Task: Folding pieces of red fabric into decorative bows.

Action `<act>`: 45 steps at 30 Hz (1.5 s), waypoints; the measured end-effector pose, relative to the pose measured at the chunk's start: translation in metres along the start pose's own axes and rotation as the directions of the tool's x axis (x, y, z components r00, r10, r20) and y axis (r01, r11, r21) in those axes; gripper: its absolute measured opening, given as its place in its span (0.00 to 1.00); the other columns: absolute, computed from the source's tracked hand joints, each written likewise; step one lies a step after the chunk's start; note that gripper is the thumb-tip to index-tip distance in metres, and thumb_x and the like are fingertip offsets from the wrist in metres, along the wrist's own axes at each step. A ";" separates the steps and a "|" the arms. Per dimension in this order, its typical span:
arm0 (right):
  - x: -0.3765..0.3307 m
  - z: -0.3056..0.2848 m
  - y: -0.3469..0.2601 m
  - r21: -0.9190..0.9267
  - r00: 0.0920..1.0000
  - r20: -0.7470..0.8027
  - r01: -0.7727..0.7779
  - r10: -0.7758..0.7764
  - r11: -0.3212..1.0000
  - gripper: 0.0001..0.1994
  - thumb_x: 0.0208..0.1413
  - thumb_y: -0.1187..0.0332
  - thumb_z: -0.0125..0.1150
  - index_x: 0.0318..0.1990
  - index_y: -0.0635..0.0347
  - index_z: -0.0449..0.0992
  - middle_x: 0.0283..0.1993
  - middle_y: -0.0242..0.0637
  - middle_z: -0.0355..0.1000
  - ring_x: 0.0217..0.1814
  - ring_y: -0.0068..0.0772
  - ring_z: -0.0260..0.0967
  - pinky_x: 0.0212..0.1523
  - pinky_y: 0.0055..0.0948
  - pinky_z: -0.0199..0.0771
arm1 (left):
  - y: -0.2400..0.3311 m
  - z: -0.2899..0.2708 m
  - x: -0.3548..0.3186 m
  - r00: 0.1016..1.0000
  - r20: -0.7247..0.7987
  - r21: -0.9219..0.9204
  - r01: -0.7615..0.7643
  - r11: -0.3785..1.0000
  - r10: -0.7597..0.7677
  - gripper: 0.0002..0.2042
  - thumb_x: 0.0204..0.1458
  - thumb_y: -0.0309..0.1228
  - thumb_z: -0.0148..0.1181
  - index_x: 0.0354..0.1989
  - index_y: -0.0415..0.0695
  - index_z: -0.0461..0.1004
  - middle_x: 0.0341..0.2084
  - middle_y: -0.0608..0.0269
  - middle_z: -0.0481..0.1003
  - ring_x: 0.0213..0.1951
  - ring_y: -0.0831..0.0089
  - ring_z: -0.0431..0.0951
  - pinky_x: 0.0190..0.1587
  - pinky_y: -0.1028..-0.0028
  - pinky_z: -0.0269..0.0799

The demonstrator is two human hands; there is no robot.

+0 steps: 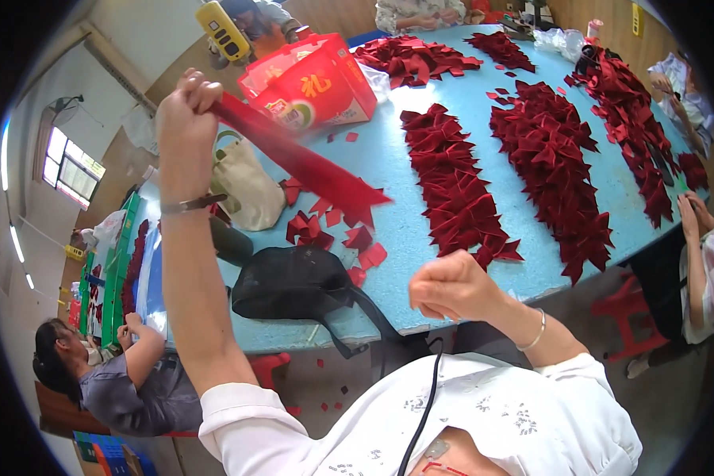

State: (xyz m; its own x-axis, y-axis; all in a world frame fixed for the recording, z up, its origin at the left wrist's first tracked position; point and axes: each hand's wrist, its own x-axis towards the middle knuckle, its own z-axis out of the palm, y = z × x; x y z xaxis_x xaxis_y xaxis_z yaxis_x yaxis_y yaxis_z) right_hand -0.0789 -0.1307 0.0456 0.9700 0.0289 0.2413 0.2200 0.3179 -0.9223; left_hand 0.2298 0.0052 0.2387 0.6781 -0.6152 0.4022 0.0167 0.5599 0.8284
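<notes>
My left hand (187, 115) is raised high at the left, closed on one end of a dark red velvet ribbon (297, 159). The ribbon slants down to the right, and its notched free end hangs above the blue table (381, 293). My right hand (456, 287) is over the near table edge, fingers curled closed; what they hold, if anything, is hidden. Red fabric scraps (309, 230) lie below the ribbon. Beyond my right hand, a row of red ribbon bows (452, 186) and a second bow row (543, 170) run across the table.
A black bag (289, 282) with a strap lies at the near edge, beside a dark cylinder (228, 242) and a beige cloth bag (250, 182). A red gift box (325, 87) stands behind. More red pieces (412, 59) are heaped farther back. Other people sit left, right and across.
</notes>
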 end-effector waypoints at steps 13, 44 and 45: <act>0.012 -0.003 0.008 -0.446 0.970 0.081 0.241 -0.230 0.862 0.10 0.60 0.68 0.55 0.39 0.68 0.76 0.35 0.41 0.74 0.37 0.29 0.73 0.39 0.27 0.72 | 0.037 0.059 -0.079 0.932 0.189 0.238 0.261 0.935 -0.308 0.15 0.62 0.35 0.45 0.44 0.35 0.70 0.30 0.57 0.76 0.21 0.81 0.68 0.25 0.82 0.65; -0.007 0.016 -0.104 0.470 0.988 0.069 -0.152 0.136 0.869 0.09 0.61 0.69 0.50 0.42 0.67 0.67 0.20 0.38 0.67 0.11 0.28 0.61 0.14 0.29 0.65 | -0.045 0.134 -0.172 0.763 0.628 0.649 -0.624 0.436 0.157 0.10 0.43 0.19 0.58 0.37 0.35 0.73 0.27 0.55 0.77 0.29 0.61 0.78 0.32 0.70 0.73; -0.007 0.019 -0.101 0.473 0.985 0.077 -0.174 0.157 0.864 0.09 0.61 0.69 0.50 0.42 0.67 0.67 0.20 0.38 0.67 0.11 0.28 0.61 0.14 0.29 0.65 | -0.040 0.133 -0.168 0.777 0.610 0.659 -0.607 0.443 0.157 0.10 0.43 0.19 0.58 0.37 0.35 0.73 0.27 0.55 0.77 0.29 0.61 0.78 0.32 0.70 0.73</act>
State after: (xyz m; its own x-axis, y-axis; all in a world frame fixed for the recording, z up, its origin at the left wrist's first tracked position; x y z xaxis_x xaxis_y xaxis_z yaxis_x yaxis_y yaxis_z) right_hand -0.1095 -0.1451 0.1430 0.9817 0.1510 0.1161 -0.0280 0.7174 -0.6961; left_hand 0.0175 0.0125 0.1894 0.0813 -0.7285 0.6802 -0.8889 0.2557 0.3800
